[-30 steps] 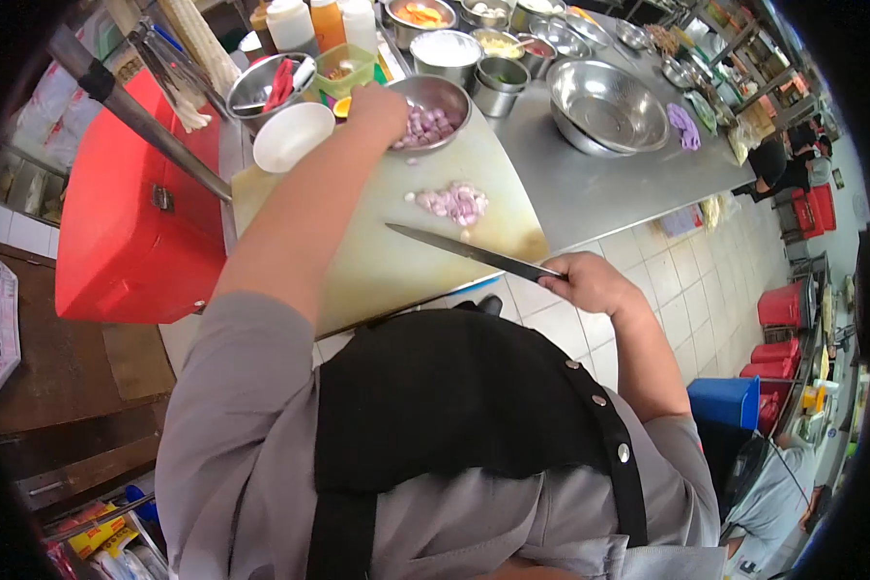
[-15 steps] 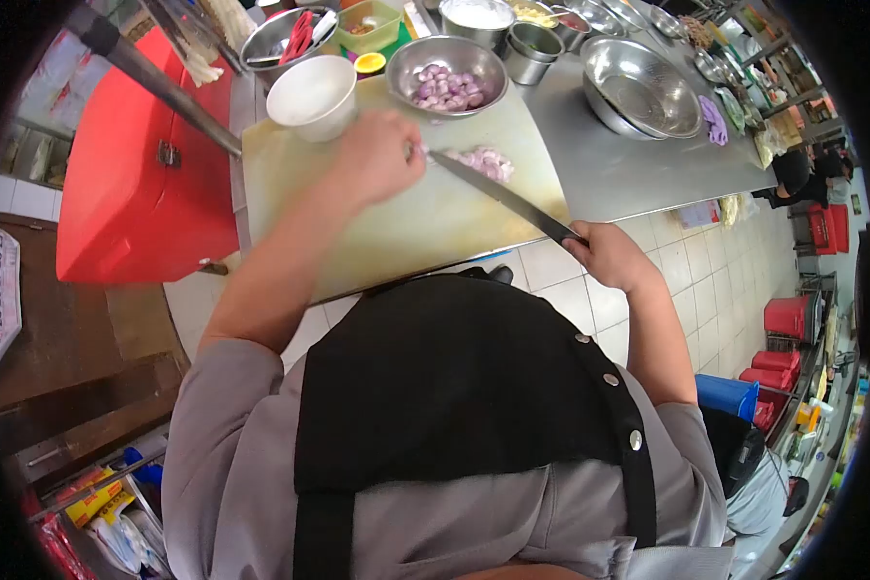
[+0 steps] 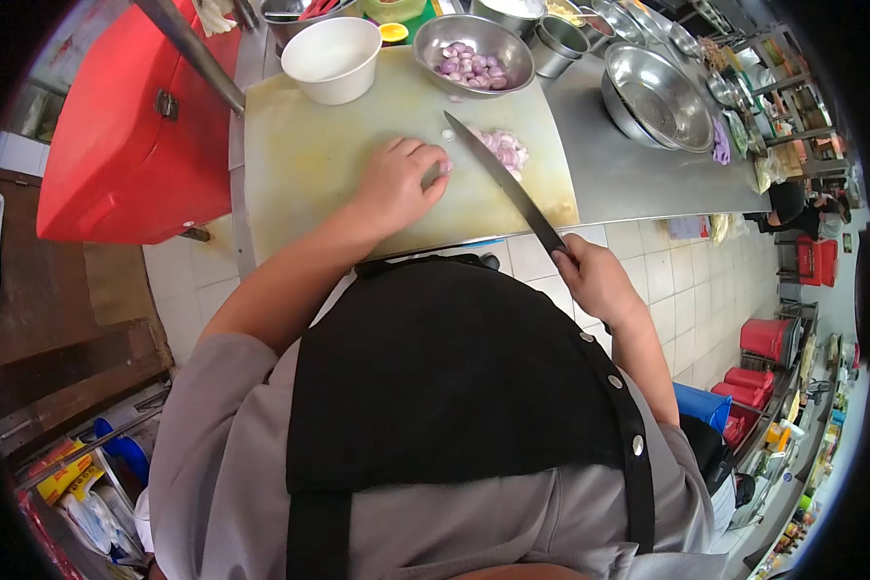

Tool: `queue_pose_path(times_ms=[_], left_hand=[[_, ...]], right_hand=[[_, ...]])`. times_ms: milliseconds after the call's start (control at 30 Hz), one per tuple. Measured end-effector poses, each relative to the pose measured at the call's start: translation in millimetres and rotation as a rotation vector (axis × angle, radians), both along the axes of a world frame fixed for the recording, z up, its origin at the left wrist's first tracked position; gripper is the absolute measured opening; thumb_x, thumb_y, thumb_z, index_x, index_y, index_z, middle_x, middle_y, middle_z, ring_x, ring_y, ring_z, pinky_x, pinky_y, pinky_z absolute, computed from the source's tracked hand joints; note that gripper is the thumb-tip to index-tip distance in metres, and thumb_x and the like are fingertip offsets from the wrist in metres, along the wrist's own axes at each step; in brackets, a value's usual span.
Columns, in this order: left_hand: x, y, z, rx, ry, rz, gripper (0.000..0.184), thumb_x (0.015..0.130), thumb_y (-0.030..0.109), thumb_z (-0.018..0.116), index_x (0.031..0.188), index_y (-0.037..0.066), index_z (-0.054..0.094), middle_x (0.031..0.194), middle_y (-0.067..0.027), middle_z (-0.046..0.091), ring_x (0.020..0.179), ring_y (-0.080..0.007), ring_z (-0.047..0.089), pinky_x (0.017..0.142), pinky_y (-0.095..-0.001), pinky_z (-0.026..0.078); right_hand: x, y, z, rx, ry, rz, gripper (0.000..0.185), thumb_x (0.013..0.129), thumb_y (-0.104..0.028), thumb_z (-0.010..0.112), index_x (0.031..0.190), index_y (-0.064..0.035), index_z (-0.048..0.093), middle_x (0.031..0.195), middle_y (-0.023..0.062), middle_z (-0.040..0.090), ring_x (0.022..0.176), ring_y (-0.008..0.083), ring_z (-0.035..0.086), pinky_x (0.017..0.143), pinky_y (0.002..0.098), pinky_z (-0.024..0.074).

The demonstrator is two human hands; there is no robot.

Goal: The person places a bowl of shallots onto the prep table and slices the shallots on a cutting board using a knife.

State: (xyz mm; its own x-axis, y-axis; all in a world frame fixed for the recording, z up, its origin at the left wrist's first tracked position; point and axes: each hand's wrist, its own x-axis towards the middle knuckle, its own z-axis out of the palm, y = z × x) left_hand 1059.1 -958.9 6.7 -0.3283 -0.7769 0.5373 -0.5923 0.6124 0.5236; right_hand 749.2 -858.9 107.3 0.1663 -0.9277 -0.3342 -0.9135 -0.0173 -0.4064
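Note:
My right hand [image 3: 597, 278] is wrapped round the handle of a long kitchen knife [image 3: 507, 184], whose blade points away from me over the cutting board [image 3: 300, 184]. Low over the board, my left hand [image 3: 396, 186] is curled, a small pinkish shallot [image 3: 446, 167] pinched at its fingertips and mostly hidden. Right of the blade lies a pile of cut shallots [image 3: 507, 152]. A small pale slice [image 3: 448, 135] rests left of the knife tip. Behind it stands a steel bowl [image 3: 433, 70] of peeled purple shallots [image 3: 471, 66].
A white bowl [image 3: 333, 63] stands on the board's far left corner. Nested steel bowls [image 3: 657, 97] sit on the steel counter [image 3: 599, 164] to the right. A red cooler box [image 3: 130, 126] is close on the left. Another person [image 3: 800, 208] is far right.
My left hand has moved nearer to me, away from the pile's far side. The knife remains in my right hand, its tip slightly farther right. The view has shifted a little.

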Motion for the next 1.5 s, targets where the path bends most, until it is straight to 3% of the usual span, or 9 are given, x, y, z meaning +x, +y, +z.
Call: queue_pose_path(times_ms=[733, 900, 1100, 1200, 1300, 1500], left_hand=[[5, 0, -1, -0.029, 0.051, 0.022, 0.007, 0.082, 0.009, 0.075, 0.088, 0.007, 0.07, 0.092, -0.0099, 0.071, 0.092, -0.0329, 0.066, 0.082, -0.0448, 0.054], [4, 0, 0, -0.026, 0.047, 0.026, 0.008, 0.082, 0.009, 0.075, 0.088, 0.008, 0.07, 0.091, -0.009, 0.071, 0.089, -0.0328, 0.066, 0.08, -0.044, 0.054], [4, 0, -1, -0.053, 0.047, 0.033, 0.009, 0.08, 0.009, 0.076, 0.087, 0.008, 0.07, 0.09, -0.0087, 0.072, 0.088, -0.0321, 0.066, 0.08, -0.0439, 0.055], [3, 1, -1, -0.053, 0.063, 0.048, 0.008, 0.08, 0.008, 0.076, 0.085, 0.008, 0.07, 0.089, -0.0085, 0.072, 0.088, -0.0321, 0.066, 0.08, -0.0438, 0.055], [5, -1, -3, -0.054, 0.041, 0.029, 0.012, 0.08, 0.008, 0.076, 0.09, 0.009, 0.07, 0.092, -0.0086, 0.072, 0.089, -0.0323, 0.067, 0.08, -0.0441, 0.055], [2, -1, 4, -0.073, 0.022, 0.002, 0.027, 0.082, 0.009, 0.077, 0.107, 0.008, 0.066, 0.097, -0.0097, 0.07, 0.098, -0.0319, 0.066, 0.086, -0.0458, 0.053]], right_hand=[[12, 12, 11, -0.112, 0.117, 0.186, 0.015, 0.101, -0.018, 0.058, 0.103, -0.0027, 0.058, 0.092, 0.0231, 0.069, 0.088, 0.0464, 0.067, 0.078, 0.0552, 0.0539], [29, -2, -28, -0.079, 0.163, 0.177, 0.017, 0.103, -0.018, 0.054, 0.107, -0.0021, 0.056, 0.095, 0.024, 0.07, 0.092, 0.0464, 0.067, 0.079, 0.0561, 0.0536], [27, 1, 12, -0.03, 0.134, 0.181, 0.018, 0.104, -0.019, 0.054, 0.107, -0.0015, 0.056, 0.098, 0.0254, 0.07, 0.091, 0.0477, 0.067, 0.08, 0.0566, 0.053], [31, 0, -2, -0.03, 0.101, 0.162, 0.018, 0.104, -0.019, 0.054, 0.107, -0.0013, 0.057, 0.098, 0.0256, 0.07, 0.092, 0.048, 0.067, 0.081, 0.0566, 0.0526], [34, -13, -29, 0.017, 0.102, 0.175, 0.019, 0.104, -0.019, 0.055, 0.108, -0.0007, 0.058, 0.096, 0.0266, 0.07, 0.093, 0.0481, 0.066, 0.081, 0.0562, 0.0522], [15, -9, -15, 0.062, 0.025, 0.058, 0.022, 0.105, -0.021, 0.054, 0.109, 0.0001, 0.058, 0.09, 0.0293, 0.068, 0.09, 0.0498, 0.065, 0.08, 0.0566, 0.051]])
